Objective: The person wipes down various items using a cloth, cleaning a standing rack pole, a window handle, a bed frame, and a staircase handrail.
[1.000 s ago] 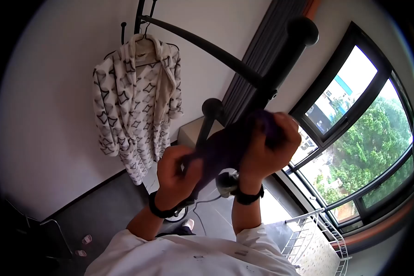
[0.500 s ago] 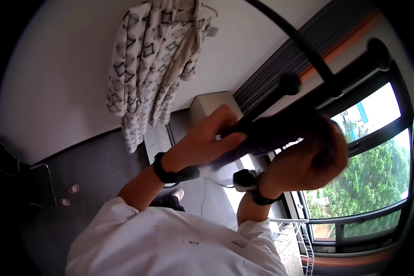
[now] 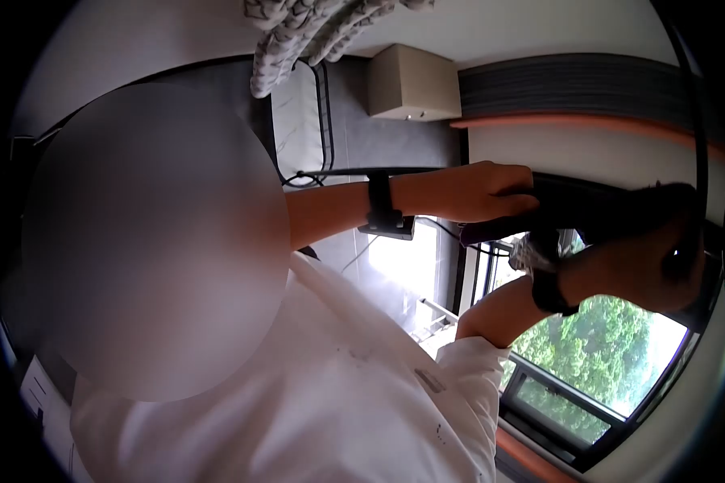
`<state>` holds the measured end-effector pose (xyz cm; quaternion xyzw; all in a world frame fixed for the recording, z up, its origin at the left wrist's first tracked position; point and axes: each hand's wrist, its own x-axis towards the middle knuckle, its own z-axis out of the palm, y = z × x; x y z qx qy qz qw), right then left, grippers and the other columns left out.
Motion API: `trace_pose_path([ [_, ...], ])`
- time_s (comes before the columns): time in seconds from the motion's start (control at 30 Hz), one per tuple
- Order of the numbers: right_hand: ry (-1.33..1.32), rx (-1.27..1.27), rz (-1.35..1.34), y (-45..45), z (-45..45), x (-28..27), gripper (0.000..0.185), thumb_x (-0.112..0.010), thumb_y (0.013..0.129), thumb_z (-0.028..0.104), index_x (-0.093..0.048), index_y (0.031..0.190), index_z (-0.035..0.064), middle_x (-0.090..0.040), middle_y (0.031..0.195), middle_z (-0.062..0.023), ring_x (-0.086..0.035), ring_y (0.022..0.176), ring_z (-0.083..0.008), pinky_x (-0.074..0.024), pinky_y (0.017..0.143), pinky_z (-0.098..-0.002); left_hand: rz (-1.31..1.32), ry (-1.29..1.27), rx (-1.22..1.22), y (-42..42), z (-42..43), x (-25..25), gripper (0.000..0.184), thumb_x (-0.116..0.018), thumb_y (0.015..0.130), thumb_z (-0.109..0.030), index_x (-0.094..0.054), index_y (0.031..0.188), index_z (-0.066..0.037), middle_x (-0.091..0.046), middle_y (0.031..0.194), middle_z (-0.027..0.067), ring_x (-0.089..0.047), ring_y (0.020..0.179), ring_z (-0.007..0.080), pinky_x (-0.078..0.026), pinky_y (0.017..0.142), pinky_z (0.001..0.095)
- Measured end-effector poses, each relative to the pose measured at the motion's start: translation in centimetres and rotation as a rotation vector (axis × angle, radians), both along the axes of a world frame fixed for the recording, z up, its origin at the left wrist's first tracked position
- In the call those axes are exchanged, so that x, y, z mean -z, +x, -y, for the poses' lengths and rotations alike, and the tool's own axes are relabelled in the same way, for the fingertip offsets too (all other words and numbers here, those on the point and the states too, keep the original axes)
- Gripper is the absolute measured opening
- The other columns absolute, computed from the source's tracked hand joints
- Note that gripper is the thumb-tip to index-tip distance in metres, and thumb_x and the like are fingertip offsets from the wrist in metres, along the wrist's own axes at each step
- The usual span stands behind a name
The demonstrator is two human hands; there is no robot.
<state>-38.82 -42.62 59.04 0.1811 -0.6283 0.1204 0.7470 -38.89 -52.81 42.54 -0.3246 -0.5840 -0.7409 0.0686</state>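
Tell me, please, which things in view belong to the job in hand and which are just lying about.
Seemingly in use:
dark cloth
left hand and right hand, both on the cloth

Seemingly just around:
beige box
patterned garment, partly in view
grey curtain

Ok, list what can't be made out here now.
- Robe: upper part cut off by the head view's top edge.
- Dark cloth at the right hand: folds lost in shadow, head view.
- Left upper arm: head view, hidden by a blurred grey oval.
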Motion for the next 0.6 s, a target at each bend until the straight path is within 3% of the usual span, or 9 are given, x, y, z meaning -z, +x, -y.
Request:
trace_pose_path([
  [0.1,0.183,0.030,-0.117,-4.6,-1.7,3.7,0.026,-0.076,0.081,0.025,-0.062,0.092,0.0055,-0.061,0.089,-0.0045,-0.062,0.073,-0.0137,-0.0524,0.059,-0.0218,0.194,-0.057,0.056,-0.6,-0.2,2.6,0.025,-0.048,0.099,-0.028,-0.052,0.101,-0.003,-0.060,0.073,0.0070,-0.057,0.064,0.0139,-0.045,0.056,0.0288],
  [0.13,0.190,-0.131,-0.002,-4.9,-1.8,6.4,0.024,-0.078,0.079,0.019,-0.063,0.093,0.0062,-0.057,0.088,-0.0025,-0.057,0.072,-0.0132,-0.0492,0.056,-0.0233,0.238,-0.063,0.072,-0.4,-0.5,4.7,0.023,-0.046,0.100,-0.025,-0.053,0.102,-0.004,-0.062,0.074,0.0075,-0.060,0.065,0.0141,-0.046,0.058,0.0295],
  [0.2,0.405,-0.003,0.068,-4.9,-2.4,10.3,0.026,-0.079,0.072,0.007,-0.064,0.093,0.0065,-0.058,0.085,-0.0029,-0.056,0.076,-0.0161,-0.0493,0.057,-0.0278,0.349,-0.284,0.098,-0.5,0.0,8.1,0.023,-0.045,0.100,-0.026,-0.053,0.102,-0.004,-0.062,0.072,0.0078,-0.059,0.063,0.0146,-0.045,0.058,0.0306],
  [0.23,0.376,-0.065,0.270,-5.4,-2.2,11.9,0.023,-0.078,0.073,0.003,-0.064,0.091,0.0058,-0.059,0.083,-0.0036,-0.056,0.075,-0.0174,-0.0495,0.057,-0.0287,0.344,-0.375,0.060,-0.6,0.4,9.3,0.024,-0.045,0.100,-0.027,-0.052,0.102,-0.005,-0.061,0.070,0.0075,-0.059,0.062,0.0149,-0.045,0.057,0.0306],
  [0.3,0.391,-0.074,0.155,-6.1,-2.9,11.6,0.017,-0.077,0.076,0.005,-0.064,0.086,0.0043,-0.060,0.086,-0.0055,-0.060,0.074,-0.0153,-0.0509,0.053,-0.0243,0.328,-0.260,-0.017,-1.2,1.1,10.3,0.026,-0.046,0.100,-0.029,-0.052,0.103,-0.005,-0.061,0.071,0.0079,-0.059,0.062,0.0152,-0.044,0.056,0.0305],
  [0.43,0.050,-0.168,0.096,-5.7,-2.0,10.0,0.024,-0.079,0.076,0.007,-0.058,0.085,0.0009,-0.057,0.085,-0.0069,-0.060,0.073,-0.0162,-0.0536,0.060,-0.0261,0.271,-0.053,-0.173,-3.0,2.8,6.7,0.028,-0.058,0.095,-0.025,-0.052,0.110,-0.001,-0.062,0.087,0.0121,-0.062,0.078,0.0177,-0.051,0.067,0.0327],
  [0.47,-0.002,-0.195,0.134,-6.7,-2.6,11.6,0.021,-0.076,0.078,0.002,-0.059,0.090,0.0007,-0.054,0.092,-0.0065,-0.056,0.075,-0.0136,-0.0511,0.060,-0.0236,0.177,-0.035,-0.255,-4.0,2.6,7.2,0.028,-0.059,0.094,-0.022,-0.052,0.110,-0.001,-0.061,0.090,0.0118,-0.062,0.082,0.0184,-0.052,0.072,0.0336],
  [0.5,-0.017,-0.032,0.193,-7.5,-3.2,13.7,0.020,-0.073,0.081,0.002,-0.056,0.091,0.0013,-0.052,0.091,-0.0060,-0.054,0.077,-0.0136,-0.0510,0.064,-0.0245,0.079,-0.015,-0.341,-5.1,2.5,7.9,0.027,-0.061,0.093,-0.020,-0.053,0.110,-0.001,-0.061,0.093,0.0115,-0.062,0.086,0.0192,-0.053,0.077,0.0346],
  [0.6,-0.362,-0.141,0.485,-8.5,-3.6,20.6,0.022,-0.072,0.082,0.003,-0.052,0.091,0.0032,-0.052,0.088,-0.0057,-0.052,0.076,-0.0149,-0.0473,0.070,-0.0276,0.102,-0.162,-0.445,-6.7,3.0,12.5,0.024,-0.058,0.094,-0.019,-0.055,0.111,-0.001,-0.063,0.096,0.0085,-0.060,0.087,0.0180,-0.049,0.082,0.0329],
])
